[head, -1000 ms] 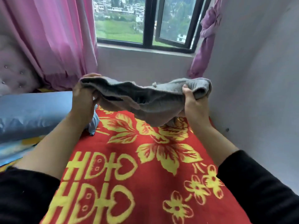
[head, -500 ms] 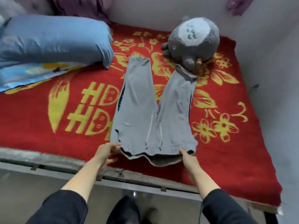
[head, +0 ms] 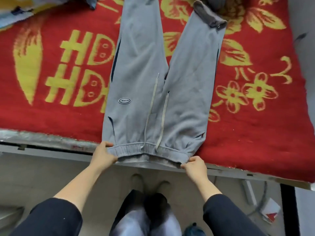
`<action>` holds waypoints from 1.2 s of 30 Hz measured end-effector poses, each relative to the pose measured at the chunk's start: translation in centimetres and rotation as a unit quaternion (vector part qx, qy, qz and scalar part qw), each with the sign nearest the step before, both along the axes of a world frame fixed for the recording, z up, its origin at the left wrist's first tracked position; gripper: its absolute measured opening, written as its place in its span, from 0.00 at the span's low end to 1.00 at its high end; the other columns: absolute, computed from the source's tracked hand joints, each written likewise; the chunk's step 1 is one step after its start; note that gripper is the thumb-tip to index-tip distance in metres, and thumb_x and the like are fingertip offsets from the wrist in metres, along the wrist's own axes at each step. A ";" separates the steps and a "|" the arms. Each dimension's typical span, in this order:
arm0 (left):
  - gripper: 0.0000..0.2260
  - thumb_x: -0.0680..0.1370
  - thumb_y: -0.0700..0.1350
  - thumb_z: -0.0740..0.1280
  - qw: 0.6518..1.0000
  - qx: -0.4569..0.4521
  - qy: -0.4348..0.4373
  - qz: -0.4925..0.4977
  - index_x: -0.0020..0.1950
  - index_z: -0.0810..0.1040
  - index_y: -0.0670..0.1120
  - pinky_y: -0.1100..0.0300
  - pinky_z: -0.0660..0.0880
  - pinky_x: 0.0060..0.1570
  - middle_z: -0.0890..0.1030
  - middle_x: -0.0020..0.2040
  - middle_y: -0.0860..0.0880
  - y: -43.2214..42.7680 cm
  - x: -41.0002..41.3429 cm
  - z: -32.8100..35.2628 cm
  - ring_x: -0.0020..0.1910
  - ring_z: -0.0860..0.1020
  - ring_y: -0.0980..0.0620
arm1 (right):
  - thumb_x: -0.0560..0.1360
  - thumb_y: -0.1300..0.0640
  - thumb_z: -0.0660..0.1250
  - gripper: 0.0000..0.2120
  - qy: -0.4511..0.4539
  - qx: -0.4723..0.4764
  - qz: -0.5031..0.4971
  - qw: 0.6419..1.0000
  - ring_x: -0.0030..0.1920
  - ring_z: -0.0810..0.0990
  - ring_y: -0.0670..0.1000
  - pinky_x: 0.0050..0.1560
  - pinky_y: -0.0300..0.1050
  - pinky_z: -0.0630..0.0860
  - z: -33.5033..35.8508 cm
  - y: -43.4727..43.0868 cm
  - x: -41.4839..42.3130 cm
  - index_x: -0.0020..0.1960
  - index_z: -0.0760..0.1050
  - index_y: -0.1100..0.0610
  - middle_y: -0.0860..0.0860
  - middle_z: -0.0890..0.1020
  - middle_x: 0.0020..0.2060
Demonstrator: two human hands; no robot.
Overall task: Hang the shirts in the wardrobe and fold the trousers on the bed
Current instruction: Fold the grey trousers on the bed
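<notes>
Grey sweat trousers (head: 185,86) lie flat on the bed's red and yellow blanket (head: 255,125), legs spread apart and pointing away from me, drawstrings lying up over the front. The elastic waistband hangs just over the near edge of the bed. My left hand (head: 104,155) grips the waistband's left corner. My right hand (head: 194,166) pinches its right corner. The right leg's dark cuff is folded over at the top of the view.
The metal bed frame edge (head: 51,149) runs across below the blanket. A blue pillow corner (head: 15,9) shows at the top left. My feet stand on the floor by the bed, and a black post (head: 289,210) with papers and a cable beside it stands at right.
A second ago I held the trousers bunched up in the air by the window. They were then laid out flat, and now the waistband has been drawn to the bed's near edge.
</notes>
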State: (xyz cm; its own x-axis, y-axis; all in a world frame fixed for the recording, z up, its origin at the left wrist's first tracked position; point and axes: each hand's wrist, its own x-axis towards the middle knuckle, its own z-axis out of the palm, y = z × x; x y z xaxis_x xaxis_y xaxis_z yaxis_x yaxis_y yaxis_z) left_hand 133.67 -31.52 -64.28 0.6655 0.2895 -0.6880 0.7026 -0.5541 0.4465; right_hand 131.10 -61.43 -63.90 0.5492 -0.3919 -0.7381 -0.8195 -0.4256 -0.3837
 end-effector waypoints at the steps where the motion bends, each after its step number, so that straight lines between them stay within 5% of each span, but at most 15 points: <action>1: 0.23 0.68 0.32 0.69 1.000 0.007 -0.011 -0.024 0.60 0.69 0.44 0.59 0.67 0.35 0.71 0.55 0.44 -0.2 -0.2 -1.1 0.45 0.72 0.47 | 0.70 0.59 0.72 0.20 -0.021 -0.054 0.076 0.995 0.51 0.76 0.57 0.45 0.46 0.71 -0.8 0.2 -0.1 0.58 0.69 0.58 0.55 0.75 0.52; 3: 0.26 0.68 0.32 0.70 0.996 0.028 -0.026 -0.076 0.62 0.67 0.44 0.59 0.67 0.42 0.67 0.58 0.43 -0.3 -0.9 -3.0 0.47 0.69 0.48 | 0.70 0.53 0.72 0.35 -0.066 -0.177 0.256 0.948 0.62 0.70 0.58 0.52 0.50 0.70 -2.4 0.6 -0.2 0.71 0.59 0.55 0.55 0.66 0.64; 6: 0.25 0.70 0.35 0.71 0.991 0.055 -0.042 -0.119 0.63 0.66 0.46 0.56 0.67 0.44 0.66 0.55 0.44 0.3 -2.0 -4.8 0.50 0.72 0.43 | 0.61 0.49 0.78 0.42 -0.078 -0.266 0.487 0.828 0.59 0.72 0.59 0.46 0.55 0.73 -4.7 0.9 -0.4 0.70 0.64 0.53 0.55 0.70 0.62; 9: 0.21 0.73 0.37 0.67 0.981 0.065 -0.056 -0.174 0.63 0.66 0.48 0.51 0.71 0.46 0.68 0.53 0.45 1.5 -2.5 -5.5 0.50 0.74 0.41 | 0.51 0.63 0.79 0.39 -0.103 -0.310 0.524 0.786 0.39 0.76 0.59 0.28 0.48 0.70 -6.8 0.4 -0.3 0.59 0.69 0.57 0.57 0.76 0.43; 12: 0.21 0.71 0.32 0.60 0.975 0.072 -0.090 -0.191 0.61 0.67 0.48 0.47 0.72 0.46 0.70 0.53 0.46 2.9 -2.9 -4.8 0.49 0.74 0.40 | 0.55 0.69 0.69 0.24 -0.205 -0.323 0.560 0.735 0.30 0.74 0.58 0.23 0.47 0.66 -6.2 -1.0 0.6 0.47 0.67 0.59 0.56 0.73 0.33; 14: 0.23 0.70 0.31 0.60 0.965 0.107 -0.097 -0.220 0.62 0.67 0.49 0.46 0.72 0.42 0.70 0.54 0.46 3.7 -3.4 -4.2 0.47 0.74 0.39 | 0.53 0.70 0.67 0.23 -0.253 -0.301 0.573 0.719 0.29 0.72 0.57 0.25 0.47 0.62 -5.3 -2.3 0.3 0.43 0.64 0.57 0.56 0.71 0.32; 19: 0.21 0.74 0.42 0.64 0.923 0.184 -0.011 -0.339 0.66 0.67 0.50 0.53 0.67 0.37 0.68 0.52 0.47 3.8 -4.6 -4.7 0.50 0.73 0.43 | 0.55 0.58 0.76 0.24 -0.142 -0.231 0.612 0.743 0.37 0.76 0.57 0.32 0.48 0.71 -5.3 -2.7 -3.6 0.46 0.68 0.56 0.54 0.74 0.38; 23: 0.21 0.75 0.53 0.63 0.920 0.206 0.044 -0.332 0.67 0.63 0.55 0.50 0.70 0.52 0.62 0.62 0.47 3.1 -3.5 -5.3 0.62 0.64 0.45 | 0.71 0.40 0.62 0.22 -0.030 -0.175 0.596 0.783 0.56 0.72 0.55 0.51 0.51 0.69 -5.4 -1.9 -1.8 0.57 0.70 0.55 0.52 0.73 0.52; 27: 0.25 0.74 0.52 0.66 0.959 0.169 0.085 -0.211 0.69 0.64 0.53 0.43 0.58 0.68 0.52 0.73 0.43 0.4 -2.8 -4.2 0.72 0.52 0.41 | 0.75 0.50 0.62 0.09 -0.076 -0.140 0.476 0.865 0.51 0.75 0.56 0.45 0.48 0.68 -4.5 -3.1 1.1 0.47 0.71 0.56 0.52 0.74 0.46; 30: 0.26 0.73 0.47 0.67 0.977 0.144 -0.008 -0.157 0.70 0.64 0.50 0.42 0.55 0.69 0.49 0.75 0.43 -4.3 -2.4 -3.1 0.73 0.48 0.43 | 0.74 0.57 0.63 0.04 -0.095 -0.141 0.314 0.934 0.44 0.76 0.56 0.42 0.48 0.70 -3.8 -5.1 3.4 0.43 0.71 0.58 0.52 0.76 0.43; 36: 0.25 0.75 0.46 0.64 0.979 0.062 -0.086 -0.176 0.71 0.61 0.51 0.49 0.54 0.70 0.49 0.75 0.45 -15.6 -1.5 -3.0 0.74 0.48 0.45 | 0.75 0.59 0.63 0.07 -0.102 -0.136 0.219 0.961 0.43 0.75 0.55 0.41 0.47 0.67 -3.9 -8.1 7.3 0.52 0.68 0.57 0.51 0.76 0.44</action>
State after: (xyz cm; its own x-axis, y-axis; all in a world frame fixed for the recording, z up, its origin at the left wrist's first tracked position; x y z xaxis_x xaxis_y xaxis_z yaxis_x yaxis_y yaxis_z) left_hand 132.18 -47.16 -67.24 0.8415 0.0958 -0.5316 0.3795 -0.8052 0.4557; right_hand 138.43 -69.54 -67.80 0.8280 -0.2534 -0.5002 -0.4586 -0.8193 -0.3441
